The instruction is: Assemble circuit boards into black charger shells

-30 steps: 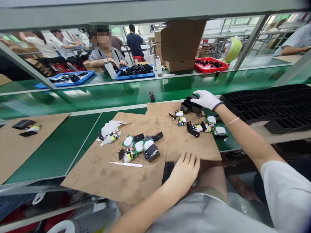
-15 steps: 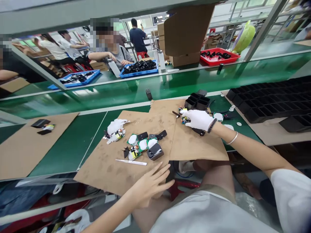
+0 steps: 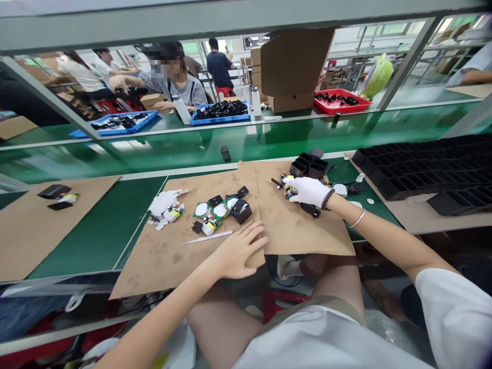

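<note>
Bare and with its fingers spread, my left hand rests at the front edge of the cardboard sheet and holds nothing. My right hand, in a white glove, has its fingers curled over a circuit board with small coloured parts. Black pliers or cutters, partly hidden, lie by that hand. Beyond it stand black open housings. Ahead of my left hand lie white tweezers, several circuit boards with white discs and a black housing. A crumpled white glove lies farther left beside another board.
Rows of black housings fill the right side. A black plug adapter sits on the green belt. Across it are a blue tray, a red tray and a co-worker. A metal frame bar crosses overhead.
My left hand has moved forward from the near edge onto the cardboard. My right hand stays over the circuit board. The view has shifted slightly.
</note>
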`<move>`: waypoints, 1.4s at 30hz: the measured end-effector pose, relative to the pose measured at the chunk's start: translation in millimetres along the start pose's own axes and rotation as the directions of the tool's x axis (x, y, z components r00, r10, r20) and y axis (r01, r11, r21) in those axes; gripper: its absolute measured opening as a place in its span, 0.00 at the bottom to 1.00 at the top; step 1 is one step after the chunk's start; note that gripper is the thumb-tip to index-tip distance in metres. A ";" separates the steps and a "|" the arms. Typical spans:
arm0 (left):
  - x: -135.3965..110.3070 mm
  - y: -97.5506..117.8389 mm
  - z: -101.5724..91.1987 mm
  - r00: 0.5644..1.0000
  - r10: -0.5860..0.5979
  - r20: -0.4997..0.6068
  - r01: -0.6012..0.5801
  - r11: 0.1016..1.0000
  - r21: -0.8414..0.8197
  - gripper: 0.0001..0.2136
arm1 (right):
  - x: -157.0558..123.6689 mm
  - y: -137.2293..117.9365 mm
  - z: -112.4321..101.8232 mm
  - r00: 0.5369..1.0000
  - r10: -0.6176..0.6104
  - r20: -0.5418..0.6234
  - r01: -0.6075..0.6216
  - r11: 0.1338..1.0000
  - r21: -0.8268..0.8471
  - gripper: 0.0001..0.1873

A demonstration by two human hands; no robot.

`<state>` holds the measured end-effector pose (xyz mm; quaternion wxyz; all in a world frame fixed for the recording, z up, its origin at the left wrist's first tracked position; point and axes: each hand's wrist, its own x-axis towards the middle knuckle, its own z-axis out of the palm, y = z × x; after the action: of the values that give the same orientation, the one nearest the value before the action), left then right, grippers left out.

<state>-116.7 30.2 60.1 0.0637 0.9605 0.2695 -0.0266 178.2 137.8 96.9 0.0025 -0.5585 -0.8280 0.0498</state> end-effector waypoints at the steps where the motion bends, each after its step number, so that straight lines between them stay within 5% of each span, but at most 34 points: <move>1: 1.1 -1.9 0.0 1.000 -0.008 0.011 0.008 1.000 -0.007 0.36 | -0.7 -0.7 -0.8 1.000 0.001 -0.002 -0.001 1.000 0.001 0.29; 6: -9.1 -12.7 5.4 0.998 0.007 0.068 -0.004 0.999 -0.042 0.44 | -4.3 11.0 -16.8 0.987 0.117 -0.113 -0.115 0.993 0.022 0.25; 11: -27.5 -21.1 9.4 0.998 -0.024 0.059 0.027 0.998 -0.050 0.44 | -1.6 51.9 -33.2 0.882 0.390 -0.266 -0.398 0.917 0.026 0.15; 13: -31.3 -16.4 10.3 0.999 -0.052 0.013 0.053 0.997 -0.048 0.42 | -6.7 59.8 -36.0 0.873 0.404 -0.272 -0.413 0.910 0.028 0.08; 16: -28.9 5.7 10.4 0.982 -0.095 -0.166 0.088 0.995 -0.053 0.41 | -29.7 46.4 -41.1 0.853 0.362 -0.376 -0.370 0.927 0.054 0.10; 18: -20.0 27.9 9.1 0.914 -0.178 -0.363 0.154 0.983 -0.096 0.42 | -51.5 22.0 -43.4 0.821 0.275 -0.501 -0.242 0.961 0.131 0.11; 21: 4.5 59.6 8.1 0.675 -0.464 -0.574 0.285 0.881 -0.378 0.43 | -77.3 -21.7 -38.4 0.912 -0.097 -0.398 0.213 0.942 0.258 0.11; 23: 25.2 72.2 11.0 0.554 -0.632 -0.542 0.254 0.748 -0.613 0.38 | -83.2 -43.3 -29.0 0.879 -0.404 -0.254 0.472 0.812 0.343 0.12; 25: 45.5 76.2 17.4 0.523 -0.720 -0.456 0.149 0.604 -0.783 0.26 | -80.8 -52.3 -19.7 0.807 -0.551 -0.213 0.588 0.712 0.385 0.12; 26: 54.5 75.9 21.6 0.504 -0.761 -0.409 0.105 0.525 -0.845 0.22 | -77.4 -51.8 -16.7 0.802 -0.556 -0.220 0.595 0.705 0.386 0.12; 28: 68.5 73.6 30.6 0.446 -0.832 -0.329 0.067 0.398 -0.915 0.18 | -67.5 -43.6 -16.0 0.866 -0.437 -0.241 0.498 0.794 0.349 0.12; 31: 79.5 73.4 41.1 0.374 -0.875 -0.309 0.189 0.397 -0.898 0.16 | -47.0 -26.7 -21.8 0.983 -0.019 -0.184 0.051 0.983 0.174 0.22; 33: 82.1 76.7 44.7 0.379 -0.854 -0.356 0.307 0.479 -0.822 0.17 | -32.2 -21.1 -22.5 0.976 0.197 -0.098 -0.194 0.980 0.042 0.24; 35: 82.2 80.8 46.1 0.411 -0.815 -0.410 0.363 0.558 -0.746 0.22 | -19.3 -21.7 -17.7 0.962 0.273 -0.023 -0.273 0.962 -0.015 0.28; 42: 69.9 79.8 45.7 0.539 -0.744 -0.394 0.348 0.623 -0.700 0.33 | -0.7 -16.8 -0.7 0.992 0.127 -0.014 -0.127 0.992 -0.003 0.29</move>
<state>-16.3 -7.6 17.5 0.2219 0.7001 0.5695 0.3692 163.0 131.0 99.0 0.0039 -0.6106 -0.7907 0.0441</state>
